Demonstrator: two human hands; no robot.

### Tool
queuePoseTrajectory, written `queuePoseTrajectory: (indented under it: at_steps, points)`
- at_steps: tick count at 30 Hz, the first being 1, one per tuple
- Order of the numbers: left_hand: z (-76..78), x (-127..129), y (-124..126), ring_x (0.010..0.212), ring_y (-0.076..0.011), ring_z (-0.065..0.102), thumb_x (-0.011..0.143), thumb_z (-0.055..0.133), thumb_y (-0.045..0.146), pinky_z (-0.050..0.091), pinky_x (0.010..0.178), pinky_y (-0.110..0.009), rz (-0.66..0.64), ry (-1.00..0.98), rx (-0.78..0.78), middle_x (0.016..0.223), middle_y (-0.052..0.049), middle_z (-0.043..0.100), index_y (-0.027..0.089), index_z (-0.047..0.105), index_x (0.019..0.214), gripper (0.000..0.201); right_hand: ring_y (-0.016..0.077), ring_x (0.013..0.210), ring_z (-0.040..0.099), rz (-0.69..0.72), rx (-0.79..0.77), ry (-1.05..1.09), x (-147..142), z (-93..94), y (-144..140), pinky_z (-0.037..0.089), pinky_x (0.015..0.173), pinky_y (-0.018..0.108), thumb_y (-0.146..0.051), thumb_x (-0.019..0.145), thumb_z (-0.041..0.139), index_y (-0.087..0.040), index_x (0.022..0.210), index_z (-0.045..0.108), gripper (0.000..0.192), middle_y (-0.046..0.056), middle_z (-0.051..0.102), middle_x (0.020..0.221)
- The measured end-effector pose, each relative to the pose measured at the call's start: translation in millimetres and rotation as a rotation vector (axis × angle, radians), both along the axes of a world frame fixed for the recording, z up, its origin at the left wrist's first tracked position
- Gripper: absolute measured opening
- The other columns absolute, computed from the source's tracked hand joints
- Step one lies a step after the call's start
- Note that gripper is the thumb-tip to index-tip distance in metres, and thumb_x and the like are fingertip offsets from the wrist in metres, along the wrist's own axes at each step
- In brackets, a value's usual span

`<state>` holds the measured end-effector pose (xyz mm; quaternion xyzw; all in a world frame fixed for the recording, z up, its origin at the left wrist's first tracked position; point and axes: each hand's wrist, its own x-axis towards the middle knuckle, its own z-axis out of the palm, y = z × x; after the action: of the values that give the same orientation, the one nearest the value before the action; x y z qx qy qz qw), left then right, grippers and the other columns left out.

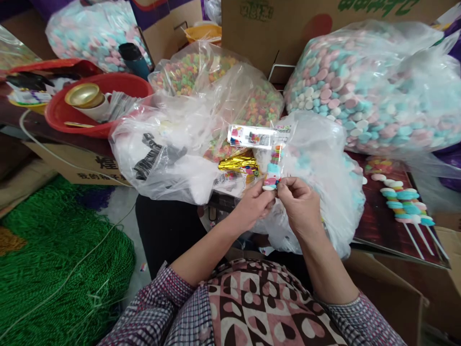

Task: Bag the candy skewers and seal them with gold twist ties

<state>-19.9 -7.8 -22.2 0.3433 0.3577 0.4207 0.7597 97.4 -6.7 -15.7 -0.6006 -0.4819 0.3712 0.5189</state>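
Note:
Before me, a candy skewer [273, 170] with pastel marshmallows and colourful rings stands roughly upright, apparently inside a clear printed wrapper. My left hand [255, 204] is closed on its lower end from the left. From the right, my right hand [298, 199] pinches the same end, fingertips close to the left thumb. The stick is hidden by my hands. Just beyond them lie shiny gold strips [236, 162] and a flat printed wrapper [250, 137]. Finished-looking skewers [408, 204] with white sticks lie on the dark table at the right.
Large clear bags of marshmallows [334, 91] and ring candies [259, 103] stand behind. An open plastic bag [194, 178] sits at left, near a red basin [57, 115] with a gold bowl [84, 95]. Green cords [65, 259] pile up at lower left.

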Motion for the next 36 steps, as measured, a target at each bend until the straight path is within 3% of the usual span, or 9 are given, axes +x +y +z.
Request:
queuePoseTrajectory:
  at_steps: [4, 9, 15, 22, 31, 36]
  points:
    - [-4.9, 6.9, 0.2, 0.044, -0.0041, 0.028, 0.086, 0.061, 0.04, 0.013, 0.04, -0.019, 0.097, -0.003, 0.007, 0.058, 0.009, 0.037, 0.022, 0.052, 0.096, 0.022, 0.0128, 0.059, 0.054, 0.013, 0.079, -0.184, 0.8, 1.6, -4.0, 0.044, 0.061, 0.028, -0.029, 0.074, 0.06, -0.02, 0.069, 0.063, 0.01, -0.002, 0.061, 0.063]
    - [-13.2, 9.8, 2.9, 0.04, -0.0032, 0.025, 0.082, 0.065, 0.039, 0.013, 0.04, -0.02, 0.144, -0.031, -0.009, 0.057, 0.01, 0.038, 0.022, 0.051, 0.093, 0.025, 0.013, 0.059, 0.052, 0.049, 0.025, -0.231, -2.6, 0.9, -7.8, 0.042, 0.059, 0.028, -0.03, 0.074, 0.059, -0.021, 0.069, 0.062, 0.012, -0.002, 0.06, 0.063]
    - [-2.1, -3.2, 5.1, 0.042, -0.0026, 0.03, 0.075, 0.055, 0.021, 0.015, 0.042, -0.02, 0.04, -0.121, 0.03, 0.061, 0.008, 0.045, 0.019, 0.053, 0.089, 0.015, 0.0119, 0.058, 0.051, 0.012, -0.054, -0.029, 5.5, -10.9, -1.9, 0.04, 0.059, 0.027, -0.035, 0.074, 0.064, -0.019, 0.073, 0.063, 0.015, -0.003, 0.059, 0.063]
    - [-3.7, -1.5, 4.9, 0.04, -0.0022, 0.035, 0.082, 0.06, 0.033, 0.016, 0.04, -0.021, 0.057, -0.052, -0.001, 0.065, 0.005, 0.052, 0.017, 0.056, 0.087, 0.017, 0.0117, 0.057, 0.05, 0.016, -0.074, 0.101, 6.6, -11.3, -1.4, 0.041, 0.059, 0.027, -0.038, 0.075, 0.068, -0.019, 0.069, 0.062, 0.021, -0.003, 0.058, 0.061]
    - [-20.9, 11.6, 4.1, 0.045, -0.0054, 0.029, 0.085, 0.067, 0.044, 0.017, 0.043, -0.021, 0.158, 0.012, 0.008, 0.055, 0.008, 0.04, 0.021, 0.065, 0.119, 0.041, 0.0107, 0.055, 0.046, -0.008, -0.036, -0.1, 8.7, -13.3, -15.8, 0.036, 0.055, 0.026, -0.03, 0.073, 0.067, -0.02, 0.068, 0.06, 0.013, -0.004, 0.055, 0.059]
    - [-19.8, 11.2, 4.0, 0.049, -0.0068, 0.032, 0.083, 0.07, 0.038, 0.024, 0.047, -0.021, 0.257, 0.132, -0.035, 0.057, 0.007, 0.043, 0.023, 0.066, 0.122, 0.041, 0.0111, 0.053, 0.046, 0.088, -0.125, 0.116, 12.0, -13.1, -14.5, 0.038, 0.055, 0.027, -0.042, 0.075, 0.068, -0.021, 0.064, 0.056, 0.027, -0.004, 0.052, 0.055]
